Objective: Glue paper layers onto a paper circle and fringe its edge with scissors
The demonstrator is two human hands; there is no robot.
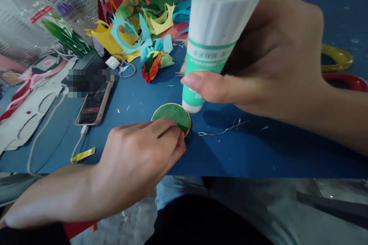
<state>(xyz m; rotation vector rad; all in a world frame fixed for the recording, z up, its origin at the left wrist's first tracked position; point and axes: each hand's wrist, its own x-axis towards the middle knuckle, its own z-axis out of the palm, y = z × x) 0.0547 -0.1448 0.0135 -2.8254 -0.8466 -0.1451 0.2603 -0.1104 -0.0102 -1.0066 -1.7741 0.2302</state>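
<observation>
white-green glue tube [211,46] gripped by right hand [276,53], nozzle touching green paper disc [172,115]; label print unreadable. disc pinned under left hand [138,160] fingertips. phone [93,105] nearby, timer shown.

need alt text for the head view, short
The right hand holds a white and green glue tube nozzle-down at the edge of a green paper disc, which the left hand pins to a blue table. Coloured paper scraps and a phone lie behind.

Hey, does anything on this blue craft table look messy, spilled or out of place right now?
No spill shows. Paper offcuts lie heaped at the back of the table, and a bent wire lies loose beside the green disc.
</observation>
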